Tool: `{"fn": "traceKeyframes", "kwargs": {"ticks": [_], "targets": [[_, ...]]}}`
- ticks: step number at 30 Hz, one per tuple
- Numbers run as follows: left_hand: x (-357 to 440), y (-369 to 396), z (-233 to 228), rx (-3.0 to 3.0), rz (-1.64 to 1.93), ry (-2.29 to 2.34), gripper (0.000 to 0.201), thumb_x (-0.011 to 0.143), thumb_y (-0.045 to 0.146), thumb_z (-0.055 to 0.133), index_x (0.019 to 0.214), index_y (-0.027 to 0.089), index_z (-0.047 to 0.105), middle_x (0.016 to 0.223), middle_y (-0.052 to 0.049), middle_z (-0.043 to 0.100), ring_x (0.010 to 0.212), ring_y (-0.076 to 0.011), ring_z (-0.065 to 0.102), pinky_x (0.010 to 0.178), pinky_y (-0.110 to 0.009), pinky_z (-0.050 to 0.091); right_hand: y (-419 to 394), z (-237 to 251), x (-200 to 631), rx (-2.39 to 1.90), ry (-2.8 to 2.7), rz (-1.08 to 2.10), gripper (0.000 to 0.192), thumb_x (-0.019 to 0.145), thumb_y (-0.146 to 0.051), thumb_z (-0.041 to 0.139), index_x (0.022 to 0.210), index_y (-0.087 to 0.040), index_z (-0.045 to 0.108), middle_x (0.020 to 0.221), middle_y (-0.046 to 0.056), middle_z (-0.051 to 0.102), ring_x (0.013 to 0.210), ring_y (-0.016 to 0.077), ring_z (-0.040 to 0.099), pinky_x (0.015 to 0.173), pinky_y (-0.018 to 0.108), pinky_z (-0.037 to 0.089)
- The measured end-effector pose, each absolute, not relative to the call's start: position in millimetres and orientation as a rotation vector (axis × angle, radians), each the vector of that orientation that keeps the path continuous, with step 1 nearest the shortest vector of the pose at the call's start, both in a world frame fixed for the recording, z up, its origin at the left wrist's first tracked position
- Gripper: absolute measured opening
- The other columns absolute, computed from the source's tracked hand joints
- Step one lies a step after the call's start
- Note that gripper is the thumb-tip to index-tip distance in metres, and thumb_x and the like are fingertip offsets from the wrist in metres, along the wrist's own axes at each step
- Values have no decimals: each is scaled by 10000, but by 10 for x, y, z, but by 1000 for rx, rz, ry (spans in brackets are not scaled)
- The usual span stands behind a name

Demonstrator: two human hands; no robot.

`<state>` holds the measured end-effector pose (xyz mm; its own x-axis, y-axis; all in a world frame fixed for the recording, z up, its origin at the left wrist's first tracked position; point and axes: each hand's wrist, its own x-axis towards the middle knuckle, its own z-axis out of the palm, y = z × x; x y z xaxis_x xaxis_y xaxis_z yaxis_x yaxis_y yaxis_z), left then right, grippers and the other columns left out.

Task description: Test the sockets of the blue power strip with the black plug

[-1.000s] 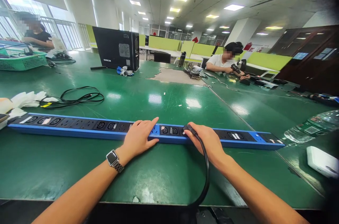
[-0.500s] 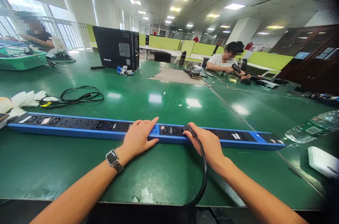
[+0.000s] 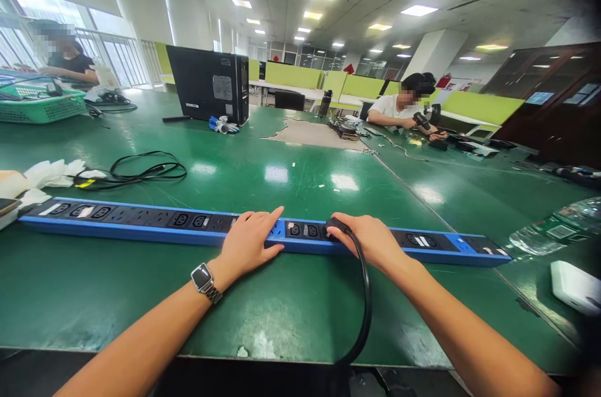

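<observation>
While the left hand point(image 3: 248, 240) is pressing flat on the blue power strip point(image 3: 141, 221) along the desk's point(image 3: 282, 309) near edge, the right hand point(image 3: 370, 240), grip clamped on the black plug point(image 3: 334, 226), is now seating it lower than a moment earlier.

L hand point(image 3: 248, 239) on power strip point(image 3: 141, 220), R hand point(image 3: 370, 239) gripping plug point(image 3: 332, 225)

One long blue power strip point(image 3: 141, 226) across a green table point(image 3: 291, 178). Two bare hands on it: left hand point(image 3: 248, 242), right hand point(image 3: 370, 240). One black plug and cable point(image 3: 361, 284). One wristwatch point(image 3: 203, 278). One loose coiled cable point(image 3: 136, 170). One black computer tower point(image 3: 209, 85). One green basket point(image 3: 42, 106). Two other people seated: one far left point(image 3: 70, 62), one far right point(image 3: 399, 110).
</observation>
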<state>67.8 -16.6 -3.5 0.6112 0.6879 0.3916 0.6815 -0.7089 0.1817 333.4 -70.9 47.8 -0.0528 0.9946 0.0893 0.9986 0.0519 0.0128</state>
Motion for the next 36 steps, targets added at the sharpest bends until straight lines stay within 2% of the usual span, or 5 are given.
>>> {"fn": "traceKeyframes", "kwargs": {"ticks": [6, 12, 17, 25, 36], "targets": [[677, -177, -22, 2808, 678, 1183, 731, 834, 393, 643, 1464, 206, 323, 1260, -90, 640, 1155, -245, 577, 1034, -417, 385, -693, 445, 3361, -2102, -2248, -218, 273, 930, -487, 474, 991, -294, 656, 717, 24, 703, 604, 195, 640, 499, 251, 274], [680, -175, -25, 2816, 691, 1190, 733, 831, 400, 651, 1463, 214, 329, 1265, -91, 637, 1157, -251, 574, 1028, -419, 388, -855, 162, 3270, -1990, -2160, -427, 311, 958, -432, 443, 1164, -264, 605, 799, 42, 735, 642, 203, 666, 505, 264, 339], [679, -183, -13, 2808, 673, 1190, 747, 823, 397, 665, 1462, 205, 330, 1272, -91, 632, 1158, -247, 570, 1032, -408, 383, -963, -54, 3205, -1848, -2043, -490, 371, 974, -391, 421, 1247, -190, 569, 1058, 112, 720, 928, 239, 678, 732, 319, 485], [671, -181, -9, 2799, 669, 1172, 732, 830, 389, 657, 1457, 192, 336, 1276, -100, 628, 1172, -249, 566, 1043, -419, 378, -933, -276, 3220, -1737, -1895, -343, 562, 867, -545, 565, 1296, -186, 510, 1250, 144, 630, 1157, 307, 552, 959, 474, 447], [668, -178, 4, 2773, 689, 1147, 720, 839, 397, 635, 1465, 222, 326, 1276, -92, 630, 1175, -246, 569, 1043, -418, 376, -799, -302, 3107, -1688, -1350, 17, 448, 786, -568, 623, 1052, -210, 664, 1045, 109, 709, 999, 278, 623, 943, 482, 436]]}}
